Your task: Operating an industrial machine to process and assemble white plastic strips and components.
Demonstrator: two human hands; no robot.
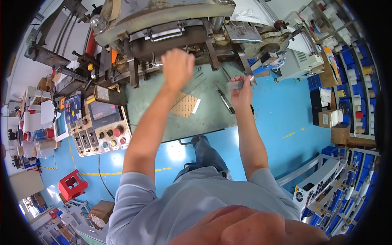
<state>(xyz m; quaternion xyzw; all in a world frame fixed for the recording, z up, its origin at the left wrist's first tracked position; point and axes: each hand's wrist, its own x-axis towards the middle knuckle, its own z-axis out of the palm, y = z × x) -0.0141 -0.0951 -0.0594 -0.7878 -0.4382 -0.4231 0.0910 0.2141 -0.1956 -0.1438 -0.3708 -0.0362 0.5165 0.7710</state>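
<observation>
My left hand [178,69] is closed and slightly blurred at the front of a metal press [163,49]. Its fingers curl beside a small metal handle [155,62]; what they hold, if anything, is hidden. Over the right side of the green worktop [151,118], my right hand [241,94] pinches a small grey flat piece [235,85] between thumb and fingers. Between my arms lies a tan sheet with rows of small dark marks [183,105]. A dark slim tool, pointed at one end [223,100], rests left of my right hand.
A control panel with a screen and coloured buttons [102,126] stands left of the worktop. Prongs [213,55] project from the press. A red stool [73,185] is on the blue floor at left. Shelves with blue bins [347,73] line the right.
</observation>
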